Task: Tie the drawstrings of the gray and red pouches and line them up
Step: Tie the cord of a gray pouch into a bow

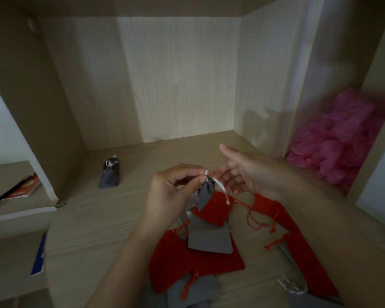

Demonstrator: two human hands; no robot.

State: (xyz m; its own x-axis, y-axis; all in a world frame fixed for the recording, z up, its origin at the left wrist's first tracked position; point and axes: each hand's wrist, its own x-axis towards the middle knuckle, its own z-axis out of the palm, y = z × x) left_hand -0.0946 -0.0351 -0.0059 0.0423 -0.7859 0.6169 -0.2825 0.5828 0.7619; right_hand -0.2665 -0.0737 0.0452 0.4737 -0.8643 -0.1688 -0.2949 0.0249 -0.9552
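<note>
Fingers point(187, 169) of the left hand point(171, 192) pinch the gray pouch's point(206, 193) cord point(221, 190), the right hand's point(247, 172) spread; draw the knot snug.

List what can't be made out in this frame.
Head view:
- Knot on held gray pouch: hidden behind left hand.
- Right hand grip on silver drawstring: blurred.
- Bottom gray pouches: cut off by frame edge, forearms.
- Pink heap: too blurred to identify.

Two hands point(171, 192) point(249, 174), at least four gray pouches point(108, 174), at least three red pouches point(213, 211) and one pink heap point(347, 138) show.
</note>
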